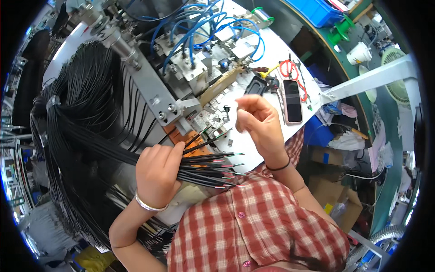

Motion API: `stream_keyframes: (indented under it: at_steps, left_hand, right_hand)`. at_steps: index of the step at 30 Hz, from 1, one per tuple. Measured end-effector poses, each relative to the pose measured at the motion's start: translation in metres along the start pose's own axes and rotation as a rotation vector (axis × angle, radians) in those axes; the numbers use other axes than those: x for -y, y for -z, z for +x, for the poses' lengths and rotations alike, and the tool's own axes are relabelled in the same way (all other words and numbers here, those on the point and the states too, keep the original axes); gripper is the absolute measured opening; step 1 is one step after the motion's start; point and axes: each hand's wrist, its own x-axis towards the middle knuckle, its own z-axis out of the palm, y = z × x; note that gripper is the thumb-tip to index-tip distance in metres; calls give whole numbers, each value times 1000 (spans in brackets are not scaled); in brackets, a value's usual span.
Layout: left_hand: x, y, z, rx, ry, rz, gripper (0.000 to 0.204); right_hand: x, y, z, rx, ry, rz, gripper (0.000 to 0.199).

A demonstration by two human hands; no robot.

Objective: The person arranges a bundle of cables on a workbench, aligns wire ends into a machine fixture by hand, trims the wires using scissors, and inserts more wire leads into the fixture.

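My left hand (pixel 158 174) is wrapped round a bundle of thin black cables (pixel 204 170). Their stripped ends, with red, green and white inner wires, fan out to the right in front of my shirt. Up and to the right, my right hand (pixel 263 129) is raised over the white tabletop with its fingers curled and the thumb against the index finger. Whatever lies between those fingertips, if anything, is too blurred to make out. Close by lie small metal connector parts (pixel 217 115). An orange block (pixel 188 141) of the machine sits just beyond my left hand.
A metal machine (pixel 190 72) with blue air hoses (pixel 210 22) fills the table's far side. A large hank of black cables (pixel 86 86) hangs at the left. On the right lie a phone (pixel 292 102), red-handled scissors (pixel 288 69) and a black tray (pixel 255 86). A white post (pixel 367 79) stands beyond.
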Motion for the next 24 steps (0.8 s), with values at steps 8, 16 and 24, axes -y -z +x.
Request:
stream_keyframes:
  at_steps: [8, 16, 24]
  left_hand:
    - [3, -10, -3, 13, 13, 1, 42]
    - [3, -17, -5, 50, 78, -12, 28]
    - [4, -14, -3, 35, 106, -69, 23]
  right_hand:
    - [-31, -24, 3, 146, -214, -111, 10]
    - [-38, -31, 1, 83, -288, -110, 11]
    - [-36, -24, 5, 269, -402, 50, 10]
